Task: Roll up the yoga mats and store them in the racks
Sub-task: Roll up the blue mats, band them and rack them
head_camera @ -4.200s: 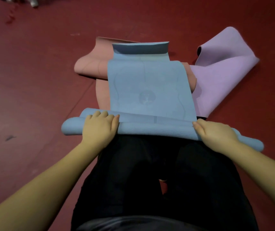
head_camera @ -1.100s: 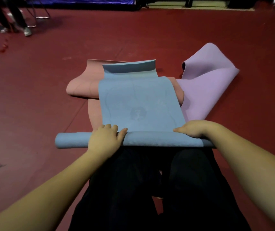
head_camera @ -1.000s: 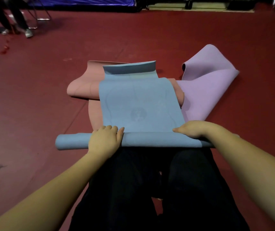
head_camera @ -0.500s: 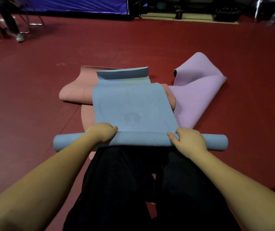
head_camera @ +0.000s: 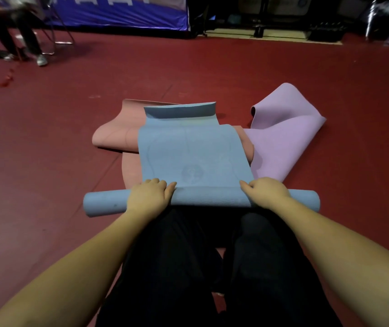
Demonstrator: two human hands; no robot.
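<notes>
A blue yoga mat (head_camera: 193, 154) lies on the red floor in front of my knees. Its near end is wound into a roll (head_camera: 209, 199) that lies crosswise. My left hand (head_camera: 150, 195) lies over the left part of the roll with its fingers curled over the far side. My right hand (head_camera: 265, 193) grips the right part the same way. Under the flat blue part lie a loosely folded pink mat (head_camera: 115, 135) on the left and a purple mat (head_camera: 283, 138) on the right. The blue mat's far end (head_camera: 181, 110) curls upward.
My black-trousered legs (head_camera: 212, 267) fill the near middle. A person sits on a metal chair (head_camera: 18, 31) at the far left, in front of a blue banner (head_camera: 108, 10). Dark equipment (head_camera: 325, 34) stands along the back right. No rack shows in this view.
The roll has moved forward along the blue mat and grown thicker. Both hands have shifted their hold on top of it. The view has tilted up, showing more of the room.
</notes>
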